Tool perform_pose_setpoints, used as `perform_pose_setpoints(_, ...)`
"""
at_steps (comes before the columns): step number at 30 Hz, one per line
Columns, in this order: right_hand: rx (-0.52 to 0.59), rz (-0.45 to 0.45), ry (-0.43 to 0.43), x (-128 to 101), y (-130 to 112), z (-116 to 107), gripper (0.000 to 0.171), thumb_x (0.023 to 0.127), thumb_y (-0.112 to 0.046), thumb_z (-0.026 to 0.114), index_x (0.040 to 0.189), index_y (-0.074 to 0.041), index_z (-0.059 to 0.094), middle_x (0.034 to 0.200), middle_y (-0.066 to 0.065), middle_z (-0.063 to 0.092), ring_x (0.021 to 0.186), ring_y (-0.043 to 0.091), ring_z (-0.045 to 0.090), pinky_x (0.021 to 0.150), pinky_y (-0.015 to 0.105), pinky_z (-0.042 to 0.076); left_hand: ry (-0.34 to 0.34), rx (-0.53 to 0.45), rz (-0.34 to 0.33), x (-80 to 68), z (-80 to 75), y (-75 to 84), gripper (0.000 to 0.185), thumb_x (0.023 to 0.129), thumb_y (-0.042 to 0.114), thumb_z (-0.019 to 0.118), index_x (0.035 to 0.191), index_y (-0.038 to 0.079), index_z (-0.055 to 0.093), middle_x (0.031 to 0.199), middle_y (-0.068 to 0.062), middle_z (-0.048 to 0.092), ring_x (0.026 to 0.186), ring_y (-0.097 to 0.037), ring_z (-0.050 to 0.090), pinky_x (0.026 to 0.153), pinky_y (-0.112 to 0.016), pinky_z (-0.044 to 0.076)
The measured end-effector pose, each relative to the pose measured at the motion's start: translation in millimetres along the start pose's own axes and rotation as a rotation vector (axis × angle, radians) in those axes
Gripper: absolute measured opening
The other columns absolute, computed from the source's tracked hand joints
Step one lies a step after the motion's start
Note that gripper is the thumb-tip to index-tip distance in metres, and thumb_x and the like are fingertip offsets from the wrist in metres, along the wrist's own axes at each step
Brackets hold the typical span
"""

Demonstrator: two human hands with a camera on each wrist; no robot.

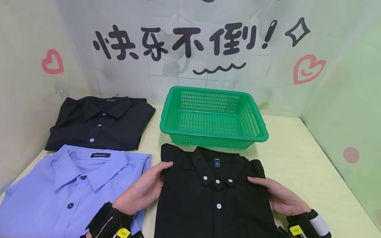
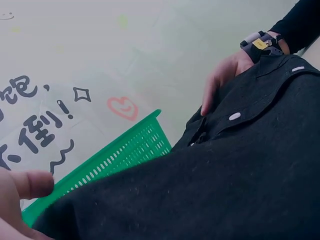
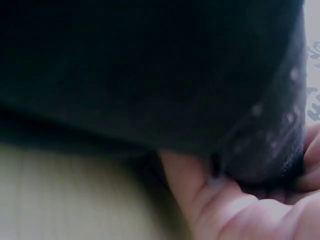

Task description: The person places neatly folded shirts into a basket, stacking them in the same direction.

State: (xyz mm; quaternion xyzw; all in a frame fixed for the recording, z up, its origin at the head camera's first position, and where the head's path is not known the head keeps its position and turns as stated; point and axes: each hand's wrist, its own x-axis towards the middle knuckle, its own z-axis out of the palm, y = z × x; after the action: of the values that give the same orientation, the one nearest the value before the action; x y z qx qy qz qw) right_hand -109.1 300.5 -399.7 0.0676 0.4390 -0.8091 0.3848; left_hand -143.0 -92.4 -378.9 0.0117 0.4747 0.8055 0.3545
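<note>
A folded black button-down shirt (image 1: 241,211) lies front side up between my hands, its collar toward the basket and a small dark label inside the neck. My left hand (image 1: 144,190) grips its left edge below the shoulder, thumb on top. On the opposite edge my right hand (image 1: 284,197) holds the shirt, thumb over the cloth. In the right wrist view, fingers (image 3: 215,200) of that hand reach under the fabric, partly hidden by it. The left wrist view shows the cloth raised at a slant, with the left thumb (image 2: 35,185) beside it.
Just behind the shirt stands a green perforated plastic basket (image 1: 214,133) with nothing in it. To the left, a blue shirt (image 1: 35,195) lies on the pale table (image 1: 315,172), with another folded black shirt (image 1: 119,134) behind it. Printed sheets (image 1: 190,13) form walls on three sides.
</note>
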Motion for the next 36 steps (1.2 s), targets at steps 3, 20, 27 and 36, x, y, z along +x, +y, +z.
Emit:
perform_pose_setpoints(3,-0.038,-0.018,0.032,1.5,1.8,-0.9,0.033,0.108,-0.019,0.038,0.135,0.0,0.033,0.128,0.017,0.059,0.117,0.032,0.058,0.104,0.05,0.039,0.012,0.002,-0.011,0.5,0.4,-1.0,0.056,0.1,0.031,0.057,0.142,-0.001,0.039,0.129,-0.012,0.058,0.112,-0.024,0.06,0.098,-0.04,0.046)
perform_pose_setpoints(20,-0.1,-0.051,0.05,0.0,2.5,-1.0,0.032,0.106,-0.01,0.044,0.132,0.001,0.03,0.125,0.02,0.06,0.116,0.034,0.059,0.099,0.048,0.044,0.069,0.112,0.029,0.9,0.3,-5.0,0.054,0.101,0.023,0.057,0.141,-0.005,0.034,0.123,-0.012,0.061,0.106,-0.023,0.063,0.091,-0.038,0.051)
perform_pose_setpoints(27,-0.118,-0.053,0.042,-0.3,2.6,-1.6,0.03,0.106,-0.01,0.043,0.132,0.001,0.034,0.124,0.02,0.06,0.115,0.034,0.06,0.098,0.049,0.045,0.066,0.113,0.032,0.8,1.0,-4.9,0.054,0.101,0.022,0.056,0.141,-0.005,0.033,0.123,-0.013,0.06,0.107,-0.023,0.063,0.092,-0.038,0.05)
perform_pose_setpoints(36,-0.124,-0.053,0.044,-0.3,2.4,-0.8,0.037,0.106,-0.01,0.044,0.136,0.003,0.028,0.127,0.02,0.058,0.117,0.035,0.058,0.1,0.05,0.042,0.063,0.11,0.038,-0.2,1.1,-4.5,0.053,0.102,0.022,0.056,0.141,-0.006,0.035,0.122,-0.012,0.062,0.105,-0.023,0.064,0.091,-0.038,0.051)
